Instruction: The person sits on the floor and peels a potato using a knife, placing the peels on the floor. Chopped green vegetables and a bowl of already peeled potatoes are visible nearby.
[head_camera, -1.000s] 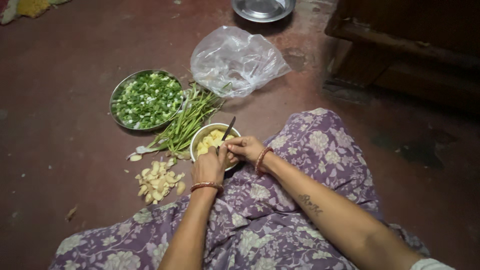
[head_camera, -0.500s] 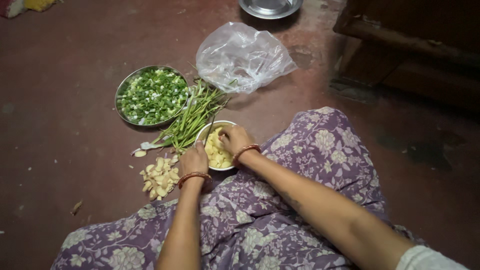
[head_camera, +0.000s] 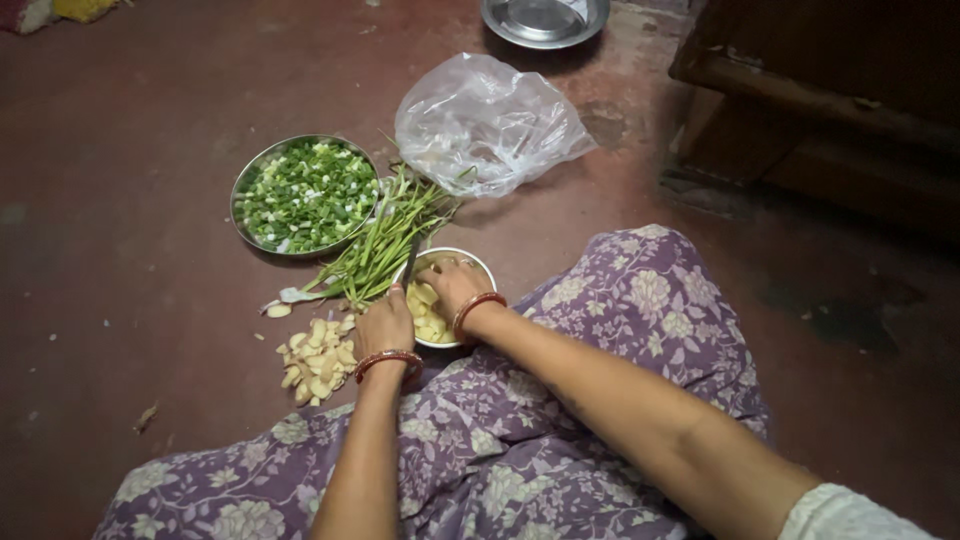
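My left hand (head_camera: 385, 325) rests at the left rim of a small steel bowl (head_camera: 487, 270) and holds a knife (head_camera: 410, 258), whose blade points away from me over the rim. The bowl holds pale yellow peeled pieces (head_camera: 425, 318). My right hand (head_camera: 452, 285) reaches palm down into the bowl, its fingers curled over the pieces, and the fingertips are hidden. Both wrists wear red bangles. The bowl stands on the floor against my knee, which is covered in purple flowered cloth (head_camera: 600, 320).
A pile of pale peels or cloves (head_camera: 315, 365) lies left of my left hand. Green stalks (head_camera: 385, 240) lie beyond the bowl, beside a steel plate (head_camera: 240, 215) of chopped greens. Farther off are a clear plastic bag (head_camera: 490, 120), another steel plate (head_camera: 545, 18) and dark wooden furniture (head_camera: 830, 90).
My hands, joined with the knife above the bowl a second ago, have parted. The left drew back to the rim with the knife; the right went down into the bowl.
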